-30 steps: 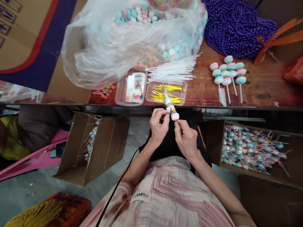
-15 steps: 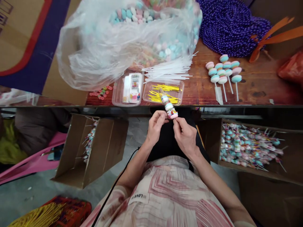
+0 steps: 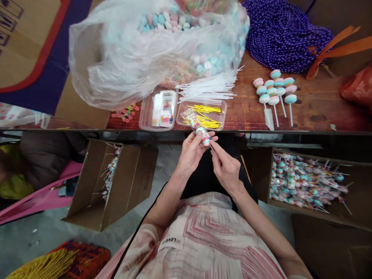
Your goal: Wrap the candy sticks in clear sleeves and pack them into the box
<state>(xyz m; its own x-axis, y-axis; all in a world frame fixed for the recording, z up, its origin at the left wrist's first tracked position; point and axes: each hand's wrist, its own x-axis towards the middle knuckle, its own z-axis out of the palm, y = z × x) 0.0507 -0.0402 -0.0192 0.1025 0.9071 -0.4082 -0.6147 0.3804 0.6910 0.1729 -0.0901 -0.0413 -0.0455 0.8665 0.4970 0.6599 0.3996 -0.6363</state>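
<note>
A marshmallow lollipop point(image 3: 200, 131) in a clear printed wrapper lies tilted over the table's front edge, its upper end above the tray of yellow ties. My left hand point(image 3: 189, 154) is closed around its lower part, thumb on top and fingertips beneath. At the bottom end, my right hand point(image 3: 227, 166) pinches the short white stick. Just beyond my hands, yellow twist ties point(image 3: 207, 119) lie in a shallow clear tray point(image 3: 223, 112). Beside it stands a clear box point(image 3: 147, 116) with printed wrappers point(image 3: 167, 110).
White sticks point(image 3: 206, 91) lie before a large plastic bag point(image 3: 116, 66) of marshmallows. Several unwrapped marshmallow lollipops point(image 3: 273, 91) and purple cord point(image 3: 287, 35) are at right. Gummy rings point(image 3: 126, 113) lie left. Cardboard boxes point(image 3: 128, 186) with wrapped lollipops point(image 3: 302, 180) flank me below.
The lollipop has shifted slightly left and its wrapper end now spreads over the tray. My left hand has gone from pinching the base to cradling it; my right hand now grips the stick.
</note>
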